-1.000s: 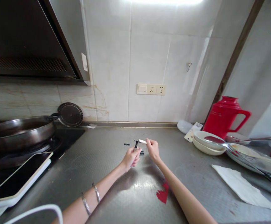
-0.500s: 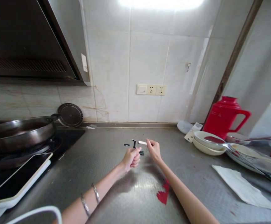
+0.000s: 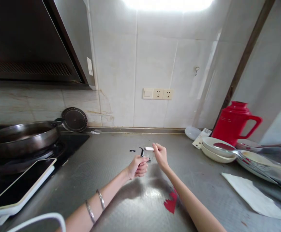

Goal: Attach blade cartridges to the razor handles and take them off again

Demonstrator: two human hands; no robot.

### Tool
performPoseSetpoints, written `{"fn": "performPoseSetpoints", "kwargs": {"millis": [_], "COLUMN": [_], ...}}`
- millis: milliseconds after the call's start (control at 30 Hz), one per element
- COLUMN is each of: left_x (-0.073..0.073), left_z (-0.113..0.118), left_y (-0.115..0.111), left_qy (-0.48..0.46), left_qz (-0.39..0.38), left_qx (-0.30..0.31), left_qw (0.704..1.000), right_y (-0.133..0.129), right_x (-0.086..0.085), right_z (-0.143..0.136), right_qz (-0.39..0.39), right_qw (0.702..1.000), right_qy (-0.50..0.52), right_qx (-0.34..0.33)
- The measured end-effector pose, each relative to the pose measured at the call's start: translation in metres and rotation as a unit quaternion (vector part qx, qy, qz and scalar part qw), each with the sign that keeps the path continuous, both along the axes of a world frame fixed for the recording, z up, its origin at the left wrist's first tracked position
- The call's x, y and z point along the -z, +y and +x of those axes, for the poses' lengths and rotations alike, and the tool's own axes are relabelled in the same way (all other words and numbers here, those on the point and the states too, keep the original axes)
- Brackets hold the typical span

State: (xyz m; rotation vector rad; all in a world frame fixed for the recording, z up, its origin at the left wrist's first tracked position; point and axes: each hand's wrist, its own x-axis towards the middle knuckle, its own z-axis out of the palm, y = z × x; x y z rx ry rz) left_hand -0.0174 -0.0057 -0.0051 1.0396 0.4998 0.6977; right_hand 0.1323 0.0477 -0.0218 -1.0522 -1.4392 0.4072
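My left hand [image 3: 139, 166], with two silver bangles on the forearm, is closed around a small black tool [image 3: 142, 150] whose narrow head sticks up above the fist. Just to its right, my right hand [image 3: 160, 154] pinches a short white stick [image 3: 149, 149] that points left toward the tool's head. A small gap seems to separate stick and tool. On the metal counter [image 3: 106, 161], a small black piece [image 3: 132, 150] lies left of the tool. Another dark piece [image 3: 149, 160] shows beside my left thumb, partly hidden. A red cutout [image 3: 171, 203] lies near my right forearm.
At the left are a pan [image 3: 21, 137] on the stove and a phone-like device [image 3: 21, 185] with a white cable. A red thermos [image 3: 232, 124], stacked bowls [image 3: 217, 154], a plate with utensils and a white paper sheet [image 3: 256, 196] occupy the right side.
The black tool in my left hand has tilted to the right, and my left thumb now reaches farther across. My right hand still pinches the white stick. The view has shifted slightly.
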Motion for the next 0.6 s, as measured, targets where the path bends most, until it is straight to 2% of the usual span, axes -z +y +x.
{"fn": "performPoseSetpoints", "kwargs": {"millis": [100, 200, 433, 600], "left_x": [0.002, 0.002, 0.0012, -0.0016], "left_z": [0.0001, -0.0004, -0.0002, 0.0011], "left_y": [0.0017, 0.0038, 0.0049, 0.0039], "left_qy": [0.012, 0.012, 0.064, 0.109], "left_qz": [0.011, 0.042, 0.1, 0.146], "left_qx": [-0.01, -0.037, -0.067, -0.08], "left_qw": [1.0, 0.998, 0.991, 0.98], "right_y": [0.0018, 0.0053, 0.0012, 0.0059], "right_x": [0.0023, 0.0059, -0.0028, 0.0059], "right_z": [-0.0008, 0.0048, 0.002, 0.0086], "right_qz": [0.009, -0.004, 0.011, -0.004], "right_qw": [1.0, 0.999, 0.999, 0.999], "right_qy": [-0.021, -0.042, -0.037, -0.043], "right_qx": [-0.009, 0.01, -0.004, 0.027]}}
